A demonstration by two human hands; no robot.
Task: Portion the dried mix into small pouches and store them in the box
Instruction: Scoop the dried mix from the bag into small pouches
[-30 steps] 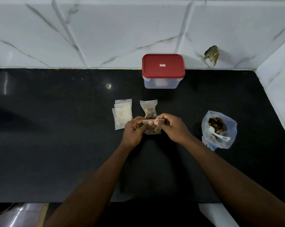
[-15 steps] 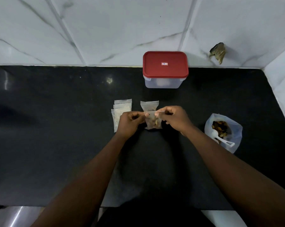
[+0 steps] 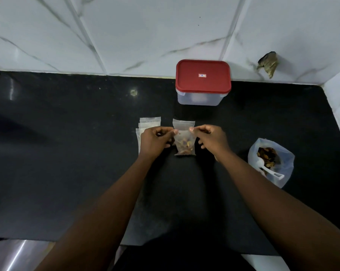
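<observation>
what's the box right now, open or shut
Shut. The lid sits flat over the whole top of the box, with no gap showing.

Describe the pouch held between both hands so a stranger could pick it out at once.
On the black counter, in front of the red-lidded box, the left hand and right hand pinch one small clear pouch by its top corners. Unlike the flat, empty pouches to its left, it holds brown dried mix.

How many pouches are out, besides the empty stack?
2: one pouch with mix, pinched between left hand and right hand; a second pouch lying behind it. The lidded box may hide more.
</observation>
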